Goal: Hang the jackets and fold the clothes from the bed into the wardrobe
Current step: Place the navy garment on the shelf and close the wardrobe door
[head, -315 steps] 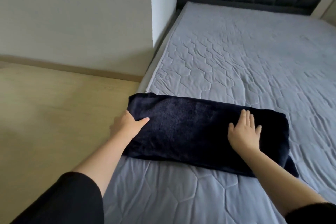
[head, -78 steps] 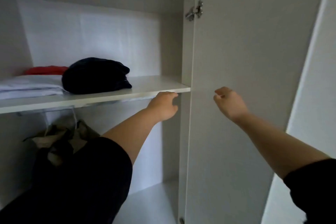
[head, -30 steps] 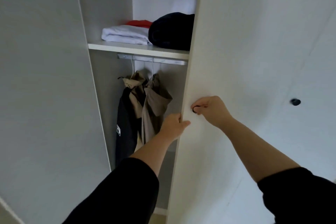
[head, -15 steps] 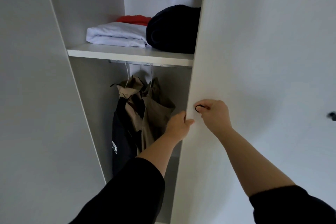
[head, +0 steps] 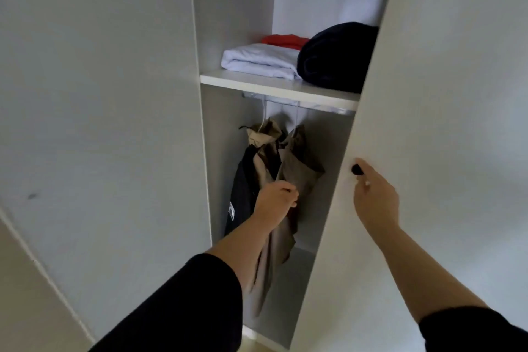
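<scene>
Wardrobe door (head: 428, 94): right hand (head: 374, 200) loosely curled below knob (head: 357, 170); left hand (head: 275, 197) curled, grip empty.

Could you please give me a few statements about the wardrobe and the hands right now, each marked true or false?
1. The dark bundle lies on the shelf beside the white fold. True.
2. The right hand grips the black knob. False: the hand is just below the knob, fingers loose, not closed round it.
3. Jackets hang from the rail under the shelf. True.
4. The left hand holds the door edge. False: it is apart from the door, in front of the jackets.
5. The red garment lies at the front of the shelf. False: it lies at the back, behind the white fold.
</scene>
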{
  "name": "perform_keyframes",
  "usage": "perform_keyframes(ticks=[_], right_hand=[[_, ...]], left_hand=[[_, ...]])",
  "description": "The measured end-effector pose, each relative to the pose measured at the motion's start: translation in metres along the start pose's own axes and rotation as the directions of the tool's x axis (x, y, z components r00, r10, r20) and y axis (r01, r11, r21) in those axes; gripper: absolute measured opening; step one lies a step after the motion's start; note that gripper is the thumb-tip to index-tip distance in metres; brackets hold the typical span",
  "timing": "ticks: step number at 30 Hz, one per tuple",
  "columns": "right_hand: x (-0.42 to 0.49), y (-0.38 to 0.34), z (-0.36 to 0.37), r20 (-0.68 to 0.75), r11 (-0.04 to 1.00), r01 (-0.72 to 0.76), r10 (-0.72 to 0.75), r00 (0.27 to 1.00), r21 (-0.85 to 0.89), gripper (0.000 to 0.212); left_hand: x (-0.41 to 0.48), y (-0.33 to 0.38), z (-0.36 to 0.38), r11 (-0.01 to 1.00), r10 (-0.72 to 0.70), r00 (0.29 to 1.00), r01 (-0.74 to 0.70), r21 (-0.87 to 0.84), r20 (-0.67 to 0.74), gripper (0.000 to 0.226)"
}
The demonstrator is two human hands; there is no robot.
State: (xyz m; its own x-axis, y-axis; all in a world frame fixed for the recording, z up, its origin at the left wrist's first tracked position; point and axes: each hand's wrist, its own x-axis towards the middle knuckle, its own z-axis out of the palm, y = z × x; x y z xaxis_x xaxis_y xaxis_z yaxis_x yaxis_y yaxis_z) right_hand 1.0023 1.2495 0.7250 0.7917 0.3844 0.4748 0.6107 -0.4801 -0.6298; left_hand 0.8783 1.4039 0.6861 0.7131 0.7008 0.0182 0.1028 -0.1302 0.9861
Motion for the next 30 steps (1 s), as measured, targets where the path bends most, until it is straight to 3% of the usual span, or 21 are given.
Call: perform_keyframes(ticks=[3,6,8,11,13,15,17,18,21,23,24,30], right_hand=[[-0.020,-0.020,0.017,-0.024,0.994,-0.076,0.078,0.997,0.084,0.042],[-0.042,-0.067,0.047,0.157,0.979,-0.063,0.032,0.987,0.194,0.040],[-0.058,-0.113,0.071,0.268,0.950,-0.036,-0.051,0.962,0.309,0.033],[-0.089,-0.194,0.111,0.357,0.892,0.022,-0.203,0.912,0.451,0.025],[-0.113,-0.245,0.136,0.415,0.862,0.016,-0.260,0.872,0.507,0.024],[-0.138,-0.288,0.154,0.448,0.836,0.016,-0.310,0.838,0.549,0.022],[-0.159,-0.319,0.165,0.426,0.815,0.027,-0.330,0.842,0.579,0.026],[-0.167,-0.330,0.168,0.410,0.815,0.028,-0.321,0.854,0.579,0.030],[-0.183,-0.348,0.173,0.385,0.837,0.037,-0.289,0.877,0.546,0.037],[-0.191,-0.354,0.172,0.399,0.850,0.049,-0.296,0.868,0.525,0.037],[-0.195,-0.356,0.171,0.410,0.850,0.045,-0.300,0.861,0.525,0.037],[-0.204,-0.353,0.143,0.395,0.832,0.067,-0.330,0.857,0.550,0.031]], left_hand=[[-0.029,0.001,-0.063,0.996,0.001,0.995,0.008,0.084,-0.101,0.019],[-0.068,0.000,-0.128,0.992,0.017,0.975,0.012,0.126,-0.219,0.022],[-0.099,-0.001,-0.176,0.946,0.112,0.948,-0.010,0.325,-0.297,0.024],[-0.154,-0.001,-0.249,0.727,0.339,0.881,-0.023,0.686,-0.329,0.022],[-0.189,-0.003,-0.291,0.646,0.473,0.809,-0.049,0.762,-0.349,0.024],[-0.214,-0.007,-0.327,0.637,0.567,0.722,-0.081,0.766,-0.395,0.020],[-0.223,-0.012,-0.357,0.710,0.549,0.675,-0.065,0.701,-0.494,0.015],[-0.222,-0.013,-0.369,0.788,0.474,0.688,-0.054,0.613,-0.550,0.017],[-0.210,-0.010,-0.386,0.996,0.084,0.841,-0.049,0.079,-0.534,0.030],[-0.203,-0.006,-0.380,0.939,-0.138,0.919,0.003,-0.343,-0.369,0.039],[-0.202,-0.003,-0.376,0.893,-0.177,0.938,0.026,-0.450,-0.297,0.040],[-0.201,0.005,-0.375,0.873,-0.259,0.958,0.177,-0.455,-0.125,0.042]])
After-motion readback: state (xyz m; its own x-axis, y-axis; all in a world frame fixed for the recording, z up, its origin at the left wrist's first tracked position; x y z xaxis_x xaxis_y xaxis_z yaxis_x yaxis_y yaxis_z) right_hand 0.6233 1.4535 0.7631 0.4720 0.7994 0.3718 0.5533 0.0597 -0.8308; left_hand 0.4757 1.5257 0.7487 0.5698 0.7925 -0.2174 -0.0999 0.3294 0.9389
